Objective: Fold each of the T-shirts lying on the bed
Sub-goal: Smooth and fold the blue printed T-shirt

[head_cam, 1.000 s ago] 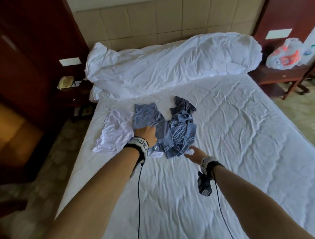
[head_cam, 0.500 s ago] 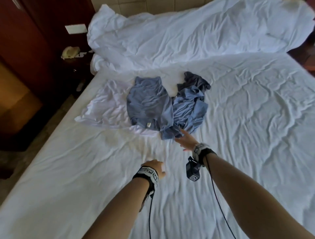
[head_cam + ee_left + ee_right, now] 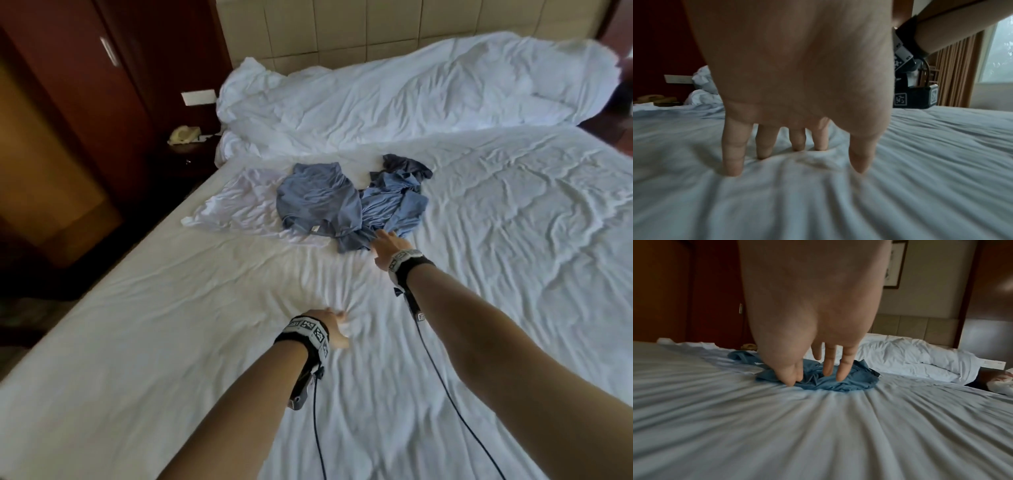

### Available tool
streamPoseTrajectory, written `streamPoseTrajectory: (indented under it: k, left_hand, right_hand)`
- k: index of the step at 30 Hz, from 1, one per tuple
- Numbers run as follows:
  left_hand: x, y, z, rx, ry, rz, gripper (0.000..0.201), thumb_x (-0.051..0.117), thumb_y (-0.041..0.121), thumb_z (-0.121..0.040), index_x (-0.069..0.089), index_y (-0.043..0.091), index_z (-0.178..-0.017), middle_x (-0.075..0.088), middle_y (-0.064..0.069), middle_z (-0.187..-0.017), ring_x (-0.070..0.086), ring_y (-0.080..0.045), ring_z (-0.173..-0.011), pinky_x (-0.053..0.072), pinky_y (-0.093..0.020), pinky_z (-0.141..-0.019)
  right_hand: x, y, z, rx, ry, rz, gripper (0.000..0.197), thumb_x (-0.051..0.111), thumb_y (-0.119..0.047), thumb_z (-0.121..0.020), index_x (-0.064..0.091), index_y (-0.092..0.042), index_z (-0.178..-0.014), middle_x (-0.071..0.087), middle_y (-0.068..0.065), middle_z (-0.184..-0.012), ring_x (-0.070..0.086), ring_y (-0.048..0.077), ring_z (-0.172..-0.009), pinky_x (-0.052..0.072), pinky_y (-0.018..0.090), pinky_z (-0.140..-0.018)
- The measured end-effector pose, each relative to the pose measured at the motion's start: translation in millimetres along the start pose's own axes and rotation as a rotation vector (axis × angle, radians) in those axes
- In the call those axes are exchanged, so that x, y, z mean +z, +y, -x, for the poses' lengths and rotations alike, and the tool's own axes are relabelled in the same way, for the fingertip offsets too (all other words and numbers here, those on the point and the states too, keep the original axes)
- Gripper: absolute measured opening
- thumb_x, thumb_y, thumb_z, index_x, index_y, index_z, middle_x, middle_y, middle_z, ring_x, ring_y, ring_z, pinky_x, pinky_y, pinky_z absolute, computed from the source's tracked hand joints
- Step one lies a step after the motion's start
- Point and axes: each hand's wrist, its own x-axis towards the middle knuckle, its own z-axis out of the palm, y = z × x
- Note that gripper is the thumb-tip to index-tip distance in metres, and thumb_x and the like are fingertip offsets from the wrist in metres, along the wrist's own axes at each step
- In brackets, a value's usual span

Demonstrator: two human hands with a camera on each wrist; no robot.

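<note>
Three T-shirts lie on the bed (image 3: 513,240) in the head view. A white T-shirt (image 3: 236,205) is spread at the left. A blue T-shirt (image 3: 318,202) overlaps it, and a crumpled blue T-shirt (image 3: 394,205) lies to the right. My right hand (image 3: 387,245) reaches the crumpled shirt's near edge. In the right wrist view its fingers (image 3: 842,369) are straight, tips on the blue cloth (image 3: 857,381), gripping nothing. My left hand (image 3: 334,325) is nearer to me, its spread fingertips (image 3: 731,162) pressing the bare sheet (image 3: 818,194).
A rumpled white duvet (image 3: 411,96) is heaped along the headboard. A bedside table with a telephone (image 3: 183,135) and a dark wooden wardrobe (image 3: 68,102) stand left of the bed. Thin cables (image 3: 317,428) hang from both wrists. Curtains (image 3: 960,69) hang beyond the bed's right side.
My left hand let go of the spread blue T-shirt and drew back onto the bare sheet. My right hand moved forward to the crumpled blue shirt's edge.
</note>
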Motion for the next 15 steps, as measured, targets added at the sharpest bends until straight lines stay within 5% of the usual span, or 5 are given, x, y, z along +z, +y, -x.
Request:
streamPoseTrajectory:
  k: [4, 9, 11, 15]
  left_hand:
    - [19.2, 1.8, 12.2, 0.011, 0.041, -0.025, 0.088, 0.063, 0.06, -0.09, 0.016, 0.041, -0.161, 0.0, 0.004, -0.172, 0.023, -0.035, -0.154, 0.033, -0.046, -0.121]
    - [13.8, 3.0, -4.1, 0.005, 0.027, -0.129, 0.093, 0.063, 0.063, -0.088, 0.017, 0.032, -0.163, 0.019, -0.004, -0.17, 0.034, -0.034, -0.149, 0.04, -0.046, -0.117]
    - [13.9, 0.1, -11.7, 0.024, 0.023, -0.138, 0.094, 0.064, 0.065, -0.087, 0.02, 0.031, -0.163, 0.022, -0.005, -0.169, 0.039, -0.034, -0.146, 0.043, -0.045, -0.114]
    - [9.1, -6.6, -24.7, 0.031, -0.033, -0.167, 0.1, 0.063, 0.073, -0.082, 0.015, 0.037, -0.163, 0.018, -0.001, -0.17, 0.04, -0.031, -0.146, 0.044, -0.046, -0.114]
  right_hand:
    - [18.4, -7.1, 15.6, 0.036, -0.193, 0.038, 0.057, 0.058, -0.022, -0.099, 0.044, -0.029, -0.154, 0.007, -0.001, -0.169, 0.02, 0.037, -0.149, 0.033, 0.052, -0.117]
    - [39.9, -6.4, -8.6, 0.047, -0.229, -0.043, 0.061, 0.05, -0.018, -0.1, 0.034, -0.033, -0.158, -0.013, -0.006, -0.17, 0.005, 0.039, -0.155, 0.02, 0.059, -0.122]
    - [46.3, -8.9, -17.3, 0.062, -0.21, -0.09, 0.059, 0.042, -0.02, -0.101, 0.032, -0.033, -0.158, -0.006, -0.007, -0.171, 0.008, 0.038, -0.154, 0.019, 0.06, -0.122]
    - [51.7, -16.5, -21.9, 0.067, -0.057, -0.117, 0.049, 0.042, -0.012, -0.096, 0.048, -0.015, -0.145, 0.04, 0.002, -0.151, 0.04, 0.039, -0.129, 0.04, 0.052, -0.108]
